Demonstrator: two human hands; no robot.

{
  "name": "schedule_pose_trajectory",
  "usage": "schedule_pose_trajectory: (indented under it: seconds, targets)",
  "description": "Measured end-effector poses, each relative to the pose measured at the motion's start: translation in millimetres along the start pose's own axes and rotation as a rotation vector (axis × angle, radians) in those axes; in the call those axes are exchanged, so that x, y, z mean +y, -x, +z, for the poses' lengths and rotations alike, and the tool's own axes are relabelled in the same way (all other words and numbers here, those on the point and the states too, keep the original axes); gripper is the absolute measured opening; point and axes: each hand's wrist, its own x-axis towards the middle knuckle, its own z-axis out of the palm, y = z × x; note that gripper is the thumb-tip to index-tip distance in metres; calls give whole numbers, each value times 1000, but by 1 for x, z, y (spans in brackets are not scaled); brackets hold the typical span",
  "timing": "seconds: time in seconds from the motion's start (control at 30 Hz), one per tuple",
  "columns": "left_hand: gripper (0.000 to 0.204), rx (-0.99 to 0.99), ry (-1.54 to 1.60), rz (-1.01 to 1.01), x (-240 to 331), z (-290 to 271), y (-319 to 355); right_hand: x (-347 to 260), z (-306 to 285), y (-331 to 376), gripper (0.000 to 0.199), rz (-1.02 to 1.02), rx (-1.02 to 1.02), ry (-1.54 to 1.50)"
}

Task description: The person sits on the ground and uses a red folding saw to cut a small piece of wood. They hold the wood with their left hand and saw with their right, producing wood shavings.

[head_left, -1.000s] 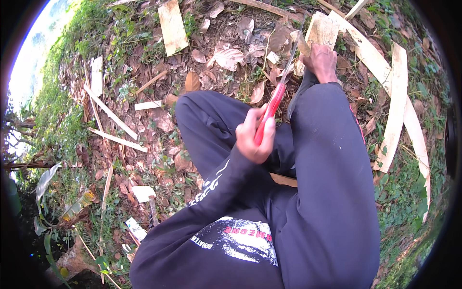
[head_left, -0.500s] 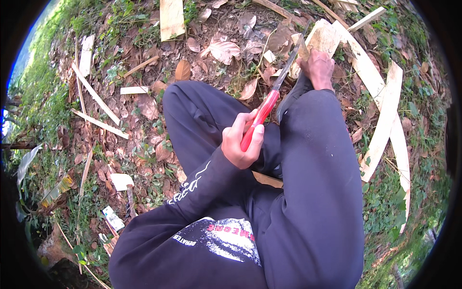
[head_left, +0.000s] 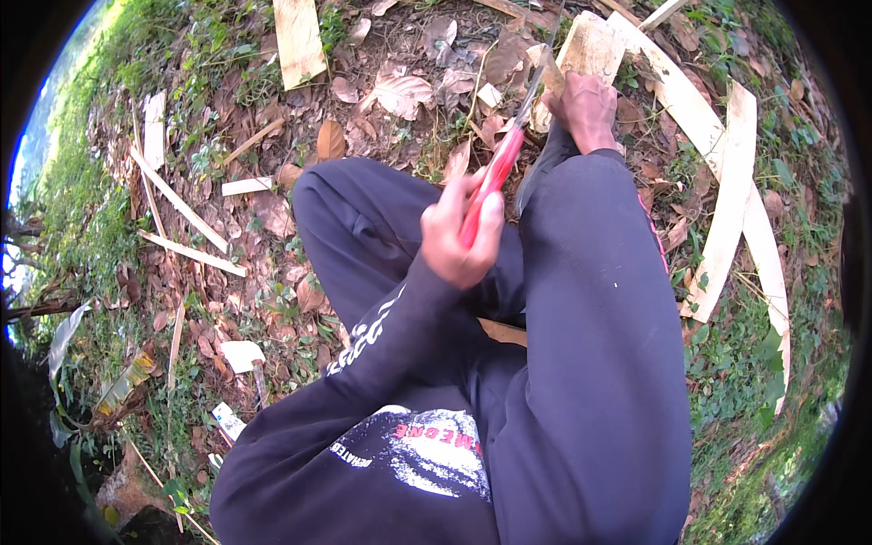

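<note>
My left hand (head_left: 459,238) is closed round the red handle of a long knife (head_left: 495,173). Its grey blade (head_left: 536,82) slants up and right to the edge of a pale wooden piece (head_left: 590,45) standing on the leaf-strewn ground. My right hand (head_left: 586,109) grips that wooden piece from below, just right of the blade. Both arms are in dark sleeves, and my bent left knee (head_left: 313,186) in dark trousers lies under the left hand.
Pale split wood strips lie around: long curved ones at right (head_left: 731,200), thin slats at left (head_left: 177,200), a flat board at top (head_left: 298,41). Dry brown leaves (head_left: 400,91) and grass cover the ground. A small offcut (head_left: 241,354) lies lower left.
My left hand with the red-handled knife has moved slightly down and back up along the wood's edge. The right hand has kept its hold on the wooden piece.
</note>
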Motion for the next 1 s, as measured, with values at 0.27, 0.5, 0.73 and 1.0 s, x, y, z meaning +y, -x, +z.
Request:
schedule_pose_trajectory:
  seconds: [0.27, 0.5, 0.73, 1.0]
  targets:
    - [24, 24, -18, 77, -3, 24, -12, 5, 2, -3, 40, -19, 32, 8]
    - [21, 64, 3, 121, -34, 53, -65, 8, 12, 0, 34, -85, 86, -75]
    - [23, -6, 9, 17, 1, -3, 24, 7, 5, 1, 42, -12, 19, -18]
    - [20, 81, -33, 162, -18, 57, -84, 6, 11, -4, 39, -25, 9, -53]
